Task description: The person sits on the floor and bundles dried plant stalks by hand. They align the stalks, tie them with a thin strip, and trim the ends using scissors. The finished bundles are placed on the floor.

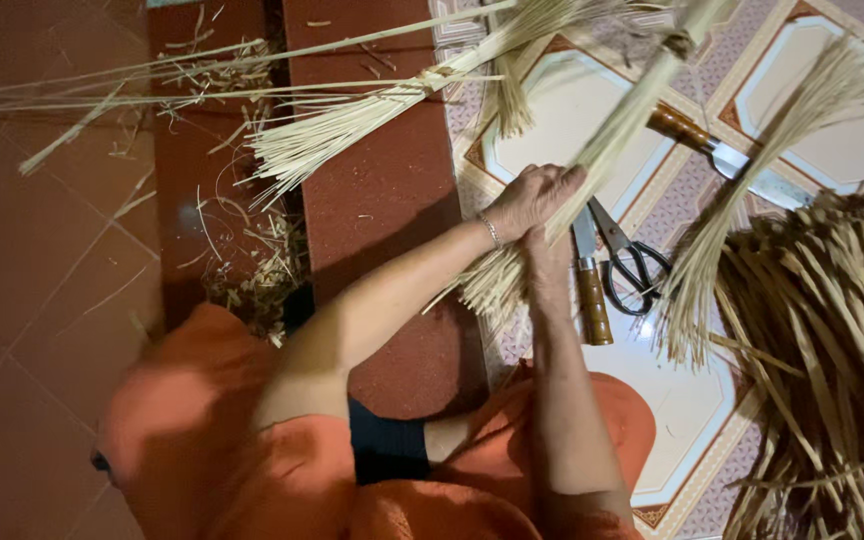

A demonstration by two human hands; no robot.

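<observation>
Above patterned floor tiles (pixel 592 110), both hands, left hand (pixel 537 197) and right hand (pixel 549 262), clamp a straw bundle (pixel 602 150).

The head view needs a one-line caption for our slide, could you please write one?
Both hands, left hand uppermost, clasp a bundle of pale straw stalks above black-handled scissors and a wooden-handled knife on the patterned floor.
</observation>
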